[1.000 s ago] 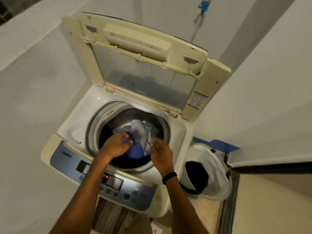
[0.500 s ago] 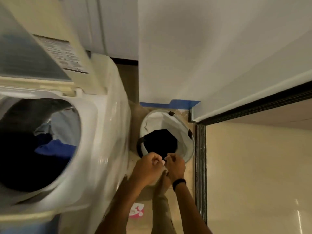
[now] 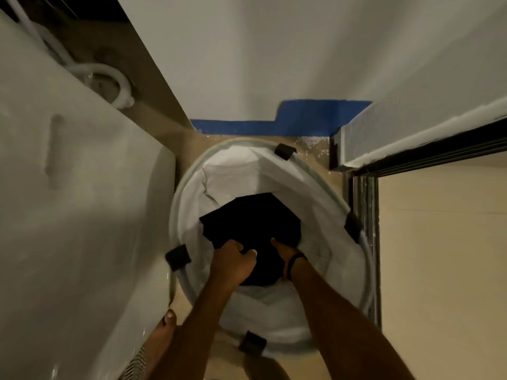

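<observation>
Head view, dark cloth (image 3: 252, 223): low inside the hamper, under both hands.
Handling: probably soft, light and limp; best lifted by a bunched fold.
Left hand (image 3: 233, 263): fingers curled, gripping the cloth.
Right hand (image 3: 284, 252): just beside the left hand, fingers buried in the cloth; its grip cannot be told.
Hamper (image 3: 274, 174): white, surrounds both hands.
Washer (image 3: 82, 215): left of the left hand.

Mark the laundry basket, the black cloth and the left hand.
laundry basket (image 3: 247, 171), head view, white far wall.
black cloth (image 3: 252, 218), head view, its middle.
left hand (image 3: 233, 264), head view, back of hand.
</observation>
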Motion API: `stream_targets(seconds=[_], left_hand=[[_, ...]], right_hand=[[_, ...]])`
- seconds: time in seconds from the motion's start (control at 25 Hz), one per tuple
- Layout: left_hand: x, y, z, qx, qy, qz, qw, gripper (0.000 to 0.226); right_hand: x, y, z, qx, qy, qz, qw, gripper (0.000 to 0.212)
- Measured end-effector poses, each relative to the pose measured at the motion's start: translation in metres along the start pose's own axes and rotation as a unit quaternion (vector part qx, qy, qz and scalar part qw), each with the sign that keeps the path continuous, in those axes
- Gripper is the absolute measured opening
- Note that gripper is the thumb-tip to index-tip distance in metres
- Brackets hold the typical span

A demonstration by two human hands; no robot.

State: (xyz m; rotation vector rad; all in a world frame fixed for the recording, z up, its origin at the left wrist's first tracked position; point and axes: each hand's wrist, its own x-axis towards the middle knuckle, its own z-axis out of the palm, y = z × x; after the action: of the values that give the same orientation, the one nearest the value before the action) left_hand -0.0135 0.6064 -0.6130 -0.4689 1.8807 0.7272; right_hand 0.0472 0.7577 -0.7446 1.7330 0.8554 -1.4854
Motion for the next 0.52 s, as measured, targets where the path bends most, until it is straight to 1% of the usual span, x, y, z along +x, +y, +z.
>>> stream_targets(seconds=[0.04, 0.08, 0.12, 0.16, 0.2, 0.24, 0.28, 0.36, 0.4, 0.44, 0.52], left_hand=[[0.021, -0.005, 0.009, -0.045, -0.018, -0.027, 0.998, 0.047], [0.038, -0.009, 0.016, -0.100, -0.031, -0.065, 0.992, 0.050], [0.050, -0.011, 0.019, -0.149, -0.036, -0.109, 0.982, 0.052], [0.057, -0.014, 0.021, -0.181, -0.034, -0.143, 0.972, 0.054], [0.059, -0.017, 0.022, -0.197, -0.027, -0.166, 0.966, 0.056], [0.058, -0.020, 0.023, -0.195, -0.013, -0.173, 0.965, 0.057], [0.056, -0.021, 0.023, -0.183, 0.003, -0.166, 0.969, 0.056], [0.052, -0.022, 0.017, -0.165, 0.034, -0.153, 0.974, 0.058], [0.048, -0.020, 0.011, -0.185, 0.044, -0.161, 0.968, 0.061], [0.041, -0.017, 0.006, -0.229, 0.044, -0.171, 0.957, 0.067], [0.022, -0.007, -0.002, -0.345, 0.006, -0.185, 0.920, 0.075]], right_hand=[[0.024, -0.003, 0.003, -0.002, -0.007, -0.003, 1.000, 0.096], [0.044, -0.003, 0.008, -0.015, -0.005, -0.020, 1.000, 0.095], [0.058, 0.000, 0.013, -0.029, -0.002, -0.038, 0.999, 0.087], [0.063, 0.004, 0.019, -0.027, -0.002, -0.051, 0.998, 0.071], [0.063, 0.011, 0.025, -0.016, -0.009, -0.056, 0.998, 0.050], [0.058, 0.017, 0.030, -0.008, -0.015, -0.055, 0.998, 0.029], [0.049, 0.019, 0.034, 0.003, -0.019, -0.053, 0.998, 0.017], [0.019, 0.019, 0.042, 0.037, -0.033, -0.069, 0.996, 0.016], [-0.004, 0.018, 0.045, 0.054, -0.037, -0.090, 0.994, 0.017], [-0.031, 0.019, 0.047, 0.057, -0.039, -0.118, 0.991, 0.019], [-0.098, 0.033, 0.042, 0.039, -0.048, -0.175, 0.983, 0.028]])
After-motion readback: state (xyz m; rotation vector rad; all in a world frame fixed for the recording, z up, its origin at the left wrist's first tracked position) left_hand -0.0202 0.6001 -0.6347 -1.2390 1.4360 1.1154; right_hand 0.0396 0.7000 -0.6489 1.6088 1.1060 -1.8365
